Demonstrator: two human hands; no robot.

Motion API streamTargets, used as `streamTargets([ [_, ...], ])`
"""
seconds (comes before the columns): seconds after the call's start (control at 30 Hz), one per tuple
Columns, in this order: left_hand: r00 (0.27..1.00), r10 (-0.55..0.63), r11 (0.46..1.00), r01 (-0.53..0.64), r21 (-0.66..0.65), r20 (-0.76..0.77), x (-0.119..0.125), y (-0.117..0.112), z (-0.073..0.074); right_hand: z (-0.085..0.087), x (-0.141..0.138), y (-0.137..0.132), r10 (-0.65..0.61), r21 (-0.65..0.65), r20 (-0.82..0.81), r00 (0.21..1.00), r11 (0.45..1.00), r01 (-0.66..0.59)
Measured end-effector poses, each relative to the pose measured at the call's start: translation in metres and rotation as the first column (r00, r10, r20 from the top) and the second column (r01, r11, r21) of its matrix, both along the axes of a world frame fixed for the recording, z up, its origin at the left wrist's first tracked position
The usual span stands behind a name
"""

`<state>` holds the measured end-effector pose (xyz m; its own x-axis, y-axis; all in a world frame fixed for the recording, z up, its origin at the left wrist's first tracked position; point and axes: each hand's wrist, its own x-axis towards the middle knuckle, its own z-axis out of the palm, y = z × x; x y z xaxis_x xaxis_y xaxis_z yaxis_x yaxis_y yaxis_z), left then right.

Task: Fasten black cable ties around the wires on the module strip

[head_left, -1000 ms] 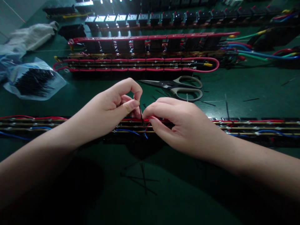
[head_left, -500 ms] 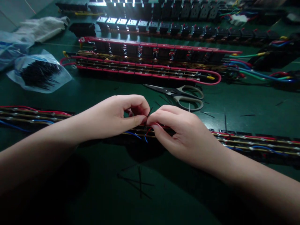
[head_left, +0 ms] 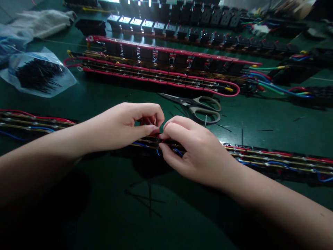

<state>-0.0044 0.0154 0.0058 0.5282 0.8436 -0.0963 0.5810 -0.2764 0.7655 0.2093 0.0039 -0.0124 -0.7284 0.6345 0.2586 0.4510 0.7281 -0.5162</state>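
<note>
Across the green table lies a long strip of brass bars with red and blue wires (head_left: 275,159), and both hands work at its middle. My left hand (head_left: 130,121) is closed in a pinch on a thin black cable tie (head_left: 156,119), whose end stands up by the fingertips. Right beside it, my right hand (head_left: 189,146) is curled over the strip, thumb and index fingertips close together at a red wire; what they grip is mostly hidden. Beyond the hands rests a pair of scissors (head_left: 197,105), blades pointing left.
At left lies a clear bag of black cable ties (head_left: 39,74), near a grey cloth (head_left: 49,22). Another wired strip with red cables (head_left: 156,74) spans the table behind the scissors, with rows of black sockets (head_left: 192,34) farther back. Loose ties (head_left: 145,199) lie in front.
My left fingers now hold the tie end more upright. My right thumb has come away from the index finger and lower over the strip. The whole view has shifted slightly.
</note>
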Motion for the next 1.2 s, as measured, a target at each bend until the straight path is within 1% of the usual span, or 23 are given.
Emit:
streamTargets([
  [0.23, 1.000, 0.028, 1.000, -0.028, 0.009, 0.002, 0.0000, -0.0009, 0.0001, -0.0038, 0.0005, -0.0010, 0.021, 0.141, 0.031, 0.999, 0.990, -0.026],
  [0.37, 0.999, 0.048, 0.999, -0.048, 0.009, 0.008, 0.0005, -0.0006, 0.0002, -0.0045, -0.0004, -0.0018, 0.019, 0.188, 0.058, 0.998, 0.982, -0.030],
  [0.47, 0.999, 0.046, 0.998, -0.045, 0.039, -0.022, 0.0009, 0.0004, -0.0011, -0.0038, -0.0009, -0.0021, 0.021, 0.209, 0.080, 0.997, 0.977, -0.038],
  [0.6, 0.993, 0.018, 0.998, -0.012, 0.056, -0.114, 0.0019, 0.0001, -0.0031, -0.0031, -0.0012, -0.0019, 0.037, 0.229, 0.078, 0.996, 0.972, -0.054],
  [0.67, 0.988, -0.003, 0.998, 0.012, 0.054, -0.154, 0.0025, -0.0009, -0.0032, -0.0033, -0.0014, -0.0015, 0.040, 0.234, 0.080, 0.996, 0.971, -0.058],
  [0.77, 0.985, -0.008, 0.998, 0.019, 0.062, -0.173, 0.0030, -0.0022, -0.0026, -0.0037, -0.0018, -0.0008, 0.030, 0.232, 0.084, 0.996, 0.972, -0.049],
  [0.87, 0.983, -0.005, 0.997, 0.018, 0.070, -0.186, 0.0029, -0.0024, -0.0021, -0.0032, -0.0016, -0.0003, 0.017, 0.175, 0.063, 0.998, 0.984, -0.028],
  [1.0, 0.983, 0.012, 0.996, 0.004, 0.085, -0.181, 0.0019, -0.0017, -0.0030, -0.0009, -0.0002, -0.0002, 0.028, 0.101, 0.062, 0.998, 0.994, -0.034],
  [1.1, 0.985, 0.021, 0.996, -0.006, 0.090, -0.170, 0.0011, -0.0016, -0.0041, 0.0001, 0.0005, -0.0009, 0.042, 0.087, 0.082, 0.996, 0.995, -0.049],
  [1.2, 0.988, 0.038, 0.995, -0.023, 0.100, -0.148, 0.0006, -0.0016, -0.0050, 0.0001, 0.0002, -0.0016, 0.036, 0.099, 0.072, 0.997, 0.994, -0.043],
])
